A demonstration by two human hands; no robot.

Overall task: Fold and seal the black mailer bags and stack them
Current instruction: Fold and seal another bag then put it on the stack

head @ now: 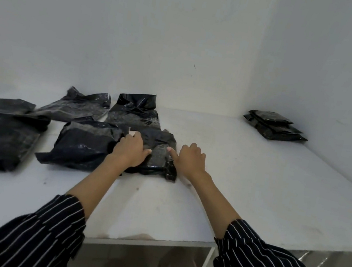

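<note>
**Head view: pressing a fold.** One bag (158,153) lies near the middle of the desk (244,178), directly ahead of the person. The left hand (132,149) rests palm-down on the bag's left part, thumb spread toward the centre. It appears to press rather than grip, though its fingertips are hidden behind the knuckles. The right hand (190,158) sits at the bag's right edge. Its thumb reaches onto the plastic, while the other fingers bend loosely at the edge and enclose nothing that can be seen. Both hands thus pin the folded shape flat, probably so that the flap lies down while the seal takes. The bag looks compact, so this one is judged nearly finished.

Four unfolded bags (83,141) lie to the left with flaps loose, within the left hand's reach. The nearest touches or overlaps the worked bag beside the left wrist. The stack (275,126), about three finished bags, sits well apart in the far right corner by the walls (319,63), which keeps done work clear of the supply. The slick film may spring open if released too soon.
</note>
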